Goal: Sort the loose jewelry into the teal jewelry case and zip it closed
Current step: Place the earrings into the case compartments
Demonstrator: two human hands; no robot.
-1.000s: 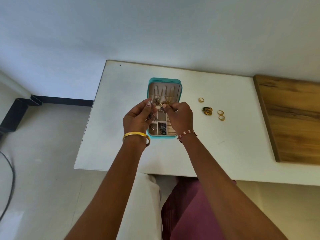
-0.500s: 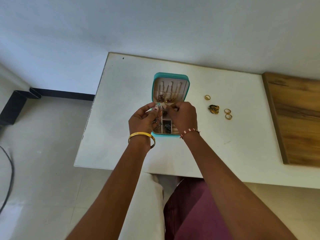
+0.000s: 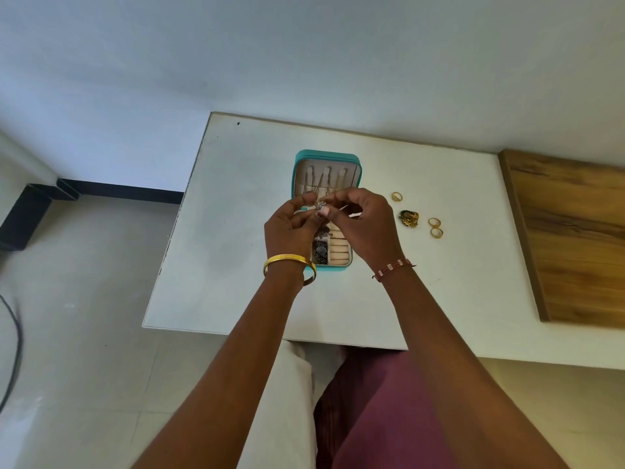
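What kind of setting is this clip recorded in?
Probably a room in a home: a plain white table against a bare wall, a tiled floor, and a wooden board at the right.

A white tabletop (image 3: 236, 231) stands before me against a pale wall (image 3: 304, 55). A wooden board (image 3: 575, 231) lies on its right side. A black cable (image 3: 13, 350) crosses the floor (image 3: 84, 299).

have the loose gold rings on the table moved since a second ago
No. The three gold rings keep the same spacing from the brooch and teal case; only the camera shifted.
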